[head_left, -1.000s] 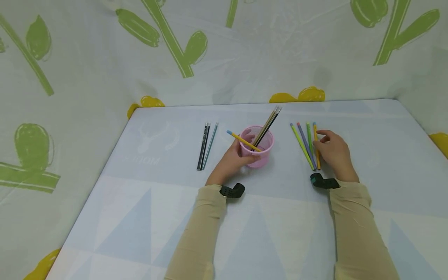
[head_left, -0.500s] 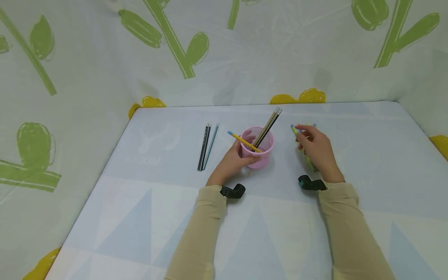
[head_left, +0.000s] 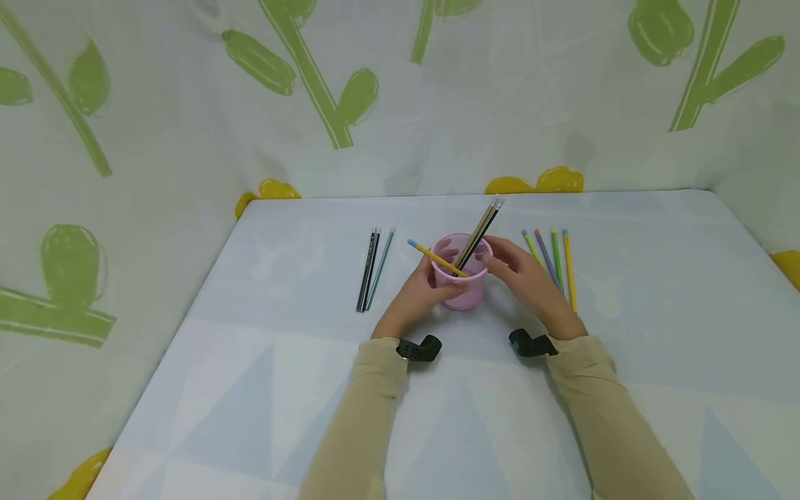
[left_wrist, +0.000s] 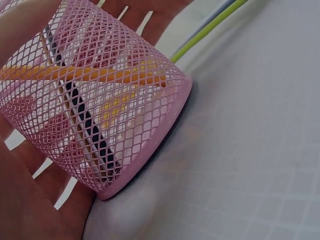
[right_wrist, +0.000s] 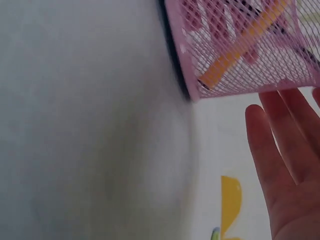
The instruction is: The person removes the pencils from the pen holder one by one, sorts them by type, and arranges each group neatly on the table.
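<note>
A pink mesh pencil cup (head_left: 472,294) is in the middle of the table. My left hand (head_left: 409,298) grips it from the left, thumb across the near side and fingers round the far side. My right hand (head_left: 537,288) is at the cup's right side; in the right wrist view its fingers (right_wrist: 265,145) look nearly straight, close to the mesh. Inside, a yellow pencil (head_left: 431,255) with a blue eraser leans left, while a black pencil (head_left: 487,228) and gold-coloured pencils (head_left: 476,235) lean right. The left wrist view shows their lower ends through the mesh (left_wrist: 145,125).
Left of the cup lie black pencils (head_left: 367,274) and a teal pencil (head_left: 380,271). To the right, a yellow pencil (head_left: 569,267), a green pencil (head_left: 557,257) and a purple pencil (head_left: 542,244) lie partly behind my right hand. A patterned curtain (head_left: 437,139) hangs beyond the table edge.
My right hand has moved left from the coloured pencils to the cup's right side, without carrying any pencil. The left hand keeps its grip on the cup.
</note>
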`<state>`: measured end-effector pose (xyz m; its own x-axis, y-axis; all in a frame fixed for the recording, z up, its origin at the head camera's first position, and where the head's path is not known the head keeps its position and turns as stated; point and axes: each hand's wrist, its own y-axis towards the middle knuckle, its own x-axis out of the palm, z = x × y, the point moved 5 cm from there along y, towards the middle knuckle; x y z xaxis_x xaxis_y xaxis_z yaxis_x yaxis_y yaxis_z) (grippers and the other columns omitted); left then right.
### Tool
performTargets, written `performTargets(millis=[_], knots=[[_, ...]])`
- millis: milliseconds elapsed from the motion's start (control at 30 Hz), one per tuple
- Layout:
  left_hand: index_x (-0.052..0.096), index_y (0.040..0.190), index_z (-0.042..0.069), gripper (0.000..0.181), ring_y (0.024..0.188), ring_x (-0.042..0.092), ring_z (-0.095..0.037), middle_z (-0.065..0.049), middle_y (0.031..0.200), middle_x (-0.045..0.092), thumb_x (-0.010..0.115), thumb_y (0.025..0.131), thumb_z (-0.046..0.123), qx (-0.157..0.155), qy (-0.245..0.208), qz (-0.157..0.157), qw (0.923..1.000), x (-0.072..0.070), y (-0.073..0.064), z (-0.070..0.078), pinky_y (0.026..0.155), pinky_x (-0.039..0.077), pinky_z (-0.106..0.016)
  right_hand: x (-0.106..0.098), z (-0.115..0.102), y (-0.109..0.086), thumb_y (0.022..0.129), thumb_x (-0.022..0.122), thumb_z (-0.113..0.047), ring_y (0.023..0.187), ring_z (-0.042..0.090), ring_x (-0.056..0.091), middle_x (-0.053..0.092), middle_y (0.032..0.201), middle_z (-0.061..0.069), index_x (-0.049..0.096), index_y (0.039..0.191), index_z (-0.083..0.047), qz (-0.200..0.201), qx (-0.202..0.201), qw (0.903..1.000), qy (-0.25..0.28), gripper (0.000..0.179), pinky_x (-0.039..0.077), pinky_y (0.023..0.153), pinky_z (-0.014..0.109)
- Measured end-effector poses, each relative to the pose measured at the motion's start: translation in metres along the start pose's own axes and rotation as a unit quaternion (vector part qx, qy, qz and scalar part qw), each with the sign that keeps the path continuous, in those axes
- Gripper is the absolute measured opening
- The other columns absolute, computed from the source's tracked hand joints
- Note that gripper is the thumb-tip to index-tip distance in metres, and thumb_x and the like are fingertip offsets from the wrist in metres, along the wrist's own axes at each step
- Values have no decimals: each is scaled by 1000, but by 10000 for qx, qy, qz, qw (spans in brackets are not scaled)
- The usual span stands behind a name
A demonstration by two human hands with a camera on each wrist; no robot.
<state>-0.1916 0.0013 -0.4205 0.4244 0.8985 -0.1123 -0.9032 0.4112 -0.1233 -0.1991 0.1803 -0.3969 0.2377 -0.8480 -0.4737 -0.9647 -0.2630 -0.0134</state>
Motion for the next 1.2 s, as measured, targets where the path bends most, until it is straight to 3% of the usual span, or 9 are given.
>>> performTargets(millis=[133, 233, 500, 633, 767, 867, 967, 1067, 1200], knots=[[26, 143, 24, 78, 123, 45, -13, 3, 137, 43, 72, 79, 28, 83, -46, -24, 10000, 2, -5, 9, 102, 38, -33, 5, -1, 0, 92, 53, -33, 130, 27, 37, 37, 144, 4, 30, 143, -25, -116, -130, 9995, 278, 56, 34, 103, 50], [27, 142, 26, 78, 123, 44, -11, 5, 137, 43, 72, 79, 31, 125, -8, -14, 9999, 1, -3, 8, 102, 38, -33, 7, -2, 1, 92, 55, -29, 132, 27, 34, 30, 148, 2, 26, 144, -26, -243, -280, 9987, 342, 60, 33, 104, 50], [27, 138, 36, 76, 124, 43, -10, 9, 136, 42, 72, 77, 40, 313, 73, 57, 9995, -2, 11, -12, 104, 35, -37, 8, 1, 5, 89, 58, -33, 134, 26, 31, 29, 148, 0, 24, 144, -24, -339, -324, 9983, 337, 66, 34, 103, 49], [27, 140, 37, 73, 123, 44, -13, 6, 137, 42, 68, 80, 39, 520, 110, -14, 9986, -6, 10, -13, 103, 36, -37, 7, 3, 6, 89, 59, -30, 134, 25, 31, 31, 147, -1, 26, 143, -25, -335, -265, 9979, 493, 64, 34, 103, 49], [26, 144, 28, 65, 128, 40, -18, 0, 143, 38, 57, 87, 24, 870, 42, -221, 9960, -9, 2, -2, 107, 32, -37, 7, 4, 8, 89, 59, -25, 135, 24, 30, 31, 147, -1, 27, 144, -26, -397, -190, 9964, 726, 63, 32, 105, 49], [28, 145, 19, 59, 134, 32, -16, -2, 147, 33, 45, 89, 15, 941, -17, -157, 9954, -12, -6, 8, 110, 24, -36, 8, 5, 10, 90, 58, -21, 136, 25, 29, 30, 148, 1, 26, 144, -26, -535, -219, 9944, 889, 63, 29, 106, 50], [32, 143, 9, 50, 135, 29, -14, -3, 147, 33, 35, 93, 11, 917, -488, 53, 9946, -14, -7, 13, 111, 23, -34, 9, 6, 12, 91, 57, -20, 136, 25, 27, 29, 148, 1, 25, 144, -27, -612, -261, 9931, 965, 63, 26, 108, 50], [41, 138, 7, 42, 133, 33, -13, -3, 143, 40, 28, 98, 15, 830, -875, 408, 9919, -15, -5, 12, 109, 27, -33, 9, 5, 11, 91, 57, -22, 138, 25, 24, 27, 149, -1, 25, 144, -28, -637, -179, 9929, 984, 62, 24, 108, 51], [53, 129, 15, 39, 123, 45, -12, 3, 132, 51, 32, 100, 31, 749, -693, 1127, 9884, -17, 4, -4, 104, 36, -33, 10, 7, 9, 90, 58, -26, 139, 25, 21, 24, 150, -4, 25, 144, -30, -646, 53, 9934, 946, 63, 26, 107, 51]])
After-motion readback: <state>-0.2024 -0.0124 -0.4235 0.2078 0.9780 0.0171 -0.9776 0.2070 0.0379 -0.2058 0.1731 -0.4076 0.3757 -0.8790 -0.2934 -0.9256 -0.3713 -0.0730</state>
